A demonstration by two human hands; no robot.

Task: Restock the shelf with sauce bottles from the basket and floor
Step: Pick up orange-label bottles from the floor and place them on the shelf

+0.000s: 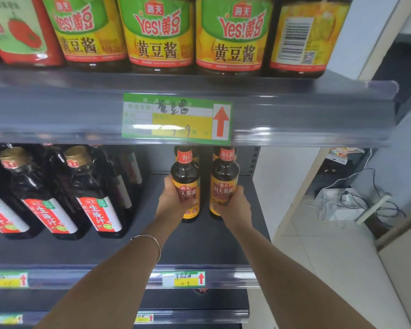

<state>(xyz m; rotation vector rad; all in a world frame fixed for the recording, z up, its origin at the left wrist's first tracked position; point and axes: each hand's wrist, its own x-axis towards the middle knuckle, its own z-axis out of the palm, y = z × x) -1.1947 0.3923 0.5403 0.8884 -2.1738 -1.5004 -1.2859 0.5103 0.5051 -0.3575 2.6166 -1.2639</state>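
Observation:
Two dark soy sauce bottles with yellow-orange labels stand upright side by side on the dark middle shelf (199, 243). My left hand (173, 198) is wrapped around the lower body of the left sauce bottle (185, 173). My right hand (234, 205) grips the lower body of the right sauce bottle (224, 173). Behind each of them another bottle of the same kind is partly visible. Both bottle bases rest on, or just above, the shelf; I cannot tell which. No basket or floor bottles are in view.
Large dark jugs with red and white labels (97, 193) fill the left of the same shelf. Yellow bean paste jars (157, 34) line the shelf above, with a green price tag (176, 118) on its edge. Right of the shelf: tiled floor, cables (356, 200).

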